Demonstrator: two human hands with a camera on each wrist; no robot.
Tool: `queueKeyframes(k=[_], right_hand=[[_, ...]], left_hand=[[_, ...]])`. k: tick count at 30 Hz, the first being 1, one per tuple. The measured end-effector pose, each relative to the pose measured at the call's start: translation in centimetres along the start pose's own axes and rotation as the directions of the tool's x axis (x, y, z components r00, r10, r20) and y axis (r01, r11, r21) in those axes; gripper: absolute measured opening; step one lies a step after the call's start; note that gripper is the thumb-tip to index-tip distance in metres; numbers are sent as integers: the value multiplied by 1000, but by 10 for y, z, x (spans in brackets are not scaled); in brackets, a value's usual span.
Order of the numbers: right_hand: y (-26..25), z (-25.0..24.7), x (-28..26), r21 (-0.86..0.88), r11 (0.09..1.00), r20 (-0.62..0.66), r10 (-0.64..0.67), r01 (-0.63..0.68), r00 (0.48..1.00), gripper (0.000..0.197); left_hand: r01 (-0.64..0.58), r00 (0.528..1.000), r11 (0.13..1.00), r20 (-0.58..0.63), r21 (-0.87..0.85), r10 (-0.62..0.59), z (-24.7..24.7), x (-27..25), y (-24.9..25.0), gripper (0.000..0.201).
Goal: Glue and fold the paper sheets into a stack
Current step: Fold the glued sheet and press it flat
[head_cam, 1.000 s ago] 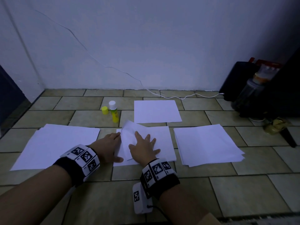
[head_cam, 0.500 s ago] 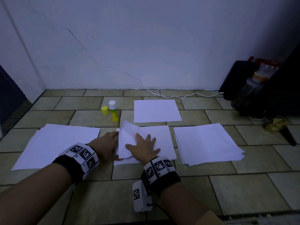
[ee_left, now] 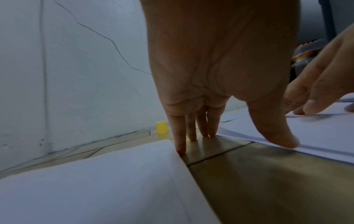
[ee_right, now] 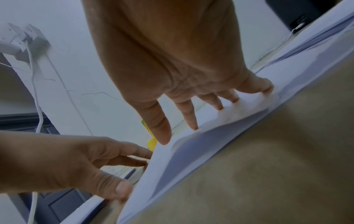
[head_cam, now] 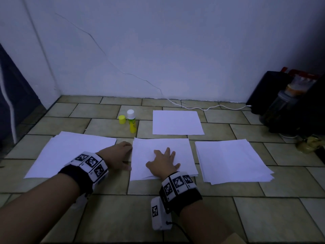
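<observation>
On the middle sheet, right hand presses flat; left hand open, touching its edge.

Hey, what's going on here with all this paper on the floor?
A person is working on a tiled floor. Their right hand presses flat on the middle paper, while the left hand touches its left edge. More paper stacks lie on each side, and an uncapped glue stick stands behind, unused.

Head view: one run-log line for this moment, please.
right hand: flat on middle white paper sheet | left hand: at its left edge | yellow glue stick: uncapped, upright
</observation>
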State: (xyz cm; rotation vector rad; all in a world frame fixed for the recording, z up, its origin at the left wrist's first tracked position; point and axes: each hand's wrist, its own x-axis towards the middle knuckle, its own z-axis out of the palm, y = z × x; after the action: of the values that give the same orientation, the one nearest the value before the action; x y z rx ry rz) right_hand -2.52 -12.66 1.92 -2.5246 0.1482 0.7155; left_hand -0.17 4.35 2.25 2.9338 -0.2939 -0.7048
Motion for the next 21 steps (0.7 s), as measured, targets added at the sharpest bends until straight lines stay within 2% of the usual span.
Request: queueKeyframes(k=[8, 11, 14, 18, 21], right_hand=[[1, -2, -1, -24, 999, 8, -25, 25, 1000, 71], [2, 0, -1, -88, 995, 33, -46, 49, 998, 86], [2, 1, -1, -160, 986, 26, -46, 50, 999, 92], [2, 1, 2, -206, 978, 28, -35, 40, 999, 88], [4, 2, 2, -193, 980, -2, -41, 40, 999, 67]], left_hand=[[17, 1000, 1000, 4, 2, -17, 0, -1, 3, 90], [17, 1000, 1000, -1, 2, -17, 0, 0, 3, 91], [10, 1000, 1000, 0, -7, -10, 0, -1, 4, 90], [-12, 1000, 999, 15, -46, 12, -1, -2, 3, 83], [-30, 999, 998, 25, -51, 31, -2, -3, 5, 79]])
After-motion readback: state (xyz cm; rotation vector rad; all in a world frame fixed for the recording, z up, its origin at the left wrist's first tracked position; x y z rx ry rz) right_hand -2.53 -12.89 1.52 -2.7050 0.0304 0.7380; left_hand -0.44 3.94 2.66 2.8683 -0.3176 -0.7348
